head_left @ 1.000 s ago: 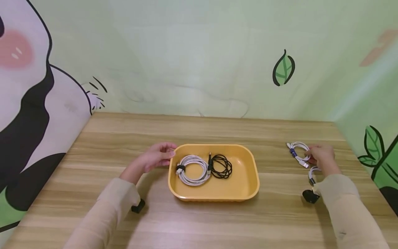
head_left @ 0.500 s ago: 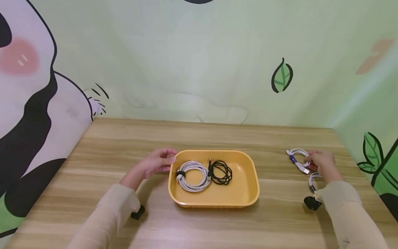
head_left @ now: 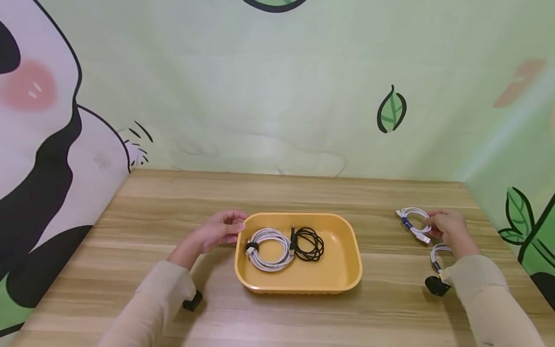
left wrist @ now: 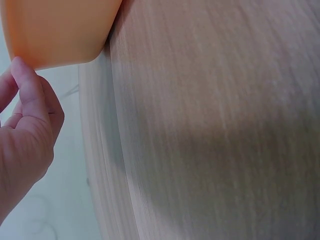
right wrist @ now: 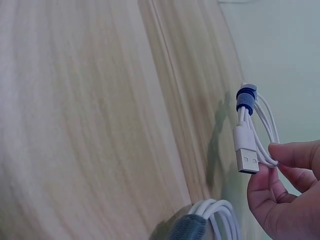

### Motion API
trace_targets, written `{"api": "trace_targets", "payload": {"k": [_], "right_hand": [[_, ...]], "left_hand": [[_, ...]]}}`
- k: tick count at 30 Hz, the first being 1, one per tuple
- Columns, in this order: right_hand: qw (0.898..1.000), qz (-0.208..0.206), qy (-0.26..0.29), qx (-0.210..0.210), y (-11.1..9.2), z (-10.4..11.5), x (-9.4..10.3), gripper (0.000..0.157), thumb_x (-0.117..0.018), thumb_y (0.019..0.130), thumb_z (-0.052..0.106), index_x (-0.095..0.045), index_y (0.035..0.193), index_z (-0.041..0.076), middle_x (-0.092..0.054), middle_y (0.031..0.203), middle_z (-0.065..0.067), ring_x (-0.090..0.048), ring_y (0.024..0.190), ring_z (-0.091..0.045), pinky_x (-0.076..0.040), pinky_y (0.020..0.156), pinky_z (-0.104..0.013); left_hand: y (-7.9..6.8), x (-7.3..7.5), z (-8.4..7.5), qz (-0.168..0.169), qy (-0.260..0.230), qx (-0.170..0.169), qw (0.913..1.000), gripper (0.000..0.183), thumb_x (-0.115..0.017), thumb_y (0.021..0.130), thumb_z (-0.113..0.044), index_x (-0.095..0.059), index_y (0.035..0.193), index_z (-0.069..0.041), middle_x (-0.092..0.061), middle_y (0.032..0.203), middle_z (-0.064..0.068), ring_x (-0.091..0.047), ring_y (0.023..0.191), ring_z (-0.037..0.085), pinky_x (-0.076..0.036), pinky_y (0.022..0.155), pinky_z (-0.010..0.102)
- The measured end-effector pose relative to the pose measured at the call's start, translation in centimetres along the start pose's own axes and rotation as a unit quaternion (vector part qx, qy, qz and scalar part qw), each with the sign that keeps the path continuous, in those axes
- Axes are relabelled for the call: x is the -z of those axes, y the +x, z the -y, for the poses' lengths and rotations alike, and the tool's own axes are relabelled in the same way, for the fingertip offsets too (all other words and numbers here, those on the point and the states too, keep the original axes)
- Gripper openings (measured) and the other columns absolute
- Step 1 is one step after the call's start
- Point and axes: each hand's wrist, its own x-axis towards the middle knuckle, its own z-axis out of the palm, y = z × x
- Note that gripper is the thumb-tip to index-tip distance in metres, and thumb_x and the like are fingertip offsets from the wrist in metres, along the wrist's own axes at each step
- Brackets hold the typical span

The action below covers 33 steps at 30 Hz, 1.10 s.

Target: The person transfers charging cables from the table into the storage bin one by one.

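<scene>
A yellow plastic tray (head_left: 334,284) stands on the wooden table, holding a coiled white cable (head_left: 269,266) with a black tie and a coiled black cable (head_left: 313,245). My left hand (head_left: 218,232) grips the tray's rim at its far left corner between thumb and fingers. Off to the right, my right hand (head_left: 450,230) pinches a thin white USB cable (head_left: 415,210), coiled and bound with a blue strap. In the right wrist view, this USB cable's metal plug (right wrist: 247,161) hangs above the table.
Another white cable (head_left: 435,255) with a dark tie lies by the right wrist, partly hidden by it. A patterned wall (head_left: 260,96) rises behind the wooden table (head_left: 182,190). Black wrist cameras sit under both sleeves.
The head view has tilted upward, so the table appears lower. My right hand has raised the USB cable slightly off the table. My left hand keeps its hold on the tray.
</scene>
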Motion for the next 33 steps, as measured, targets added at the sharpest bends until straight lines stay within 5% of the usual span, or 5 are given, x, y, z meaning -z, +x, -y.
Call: {"api": "trace_targets", "payload": {"k": [27, 33], "right_hand": [[0.998, 0.024, -0.014, 0.052, -1.5, 1.8, -1.1, 0.035, -0.052, 0.08, -0.005, -0.056, 0.061, 0.024, -0.055, 0.058, 0.007, -0.051, 0.052, -0.006, -0.048, 0.051, -0.021], [0.997, 0.028, -0.042, 0.062, -1.7, 2.3, -1.5, 0.013, -0.052, 0.082, -0.002, -0.057, 0.083, 0.01, -0.055, 0.063, 0.007, -0.052, 0.056, -0.007, -0.049, 0.056, -0.022]], "left_hand": [[-0.1, -0.1, 0.1, -0.002, 0.006, -0.005, 1.0, 0.04, -0.05, 0.089, -0.01, -0.038, 0.125, 0.003, -0.045, 0.093, 0.003, -0.051, 0.076, 0.009, -0.048, 0.065, 0.018], [-0.2, -0.2, 0.0, -0.005, 0.009, -0.004, 0.9999, 0.039, -0.05, 0.089, -0.01, -0.039, 0.125, 0.002, -0.044, 0.094, 0.003, -0.05, 0.077, 0.01, -0.048, 0.066, 0.018]]}}
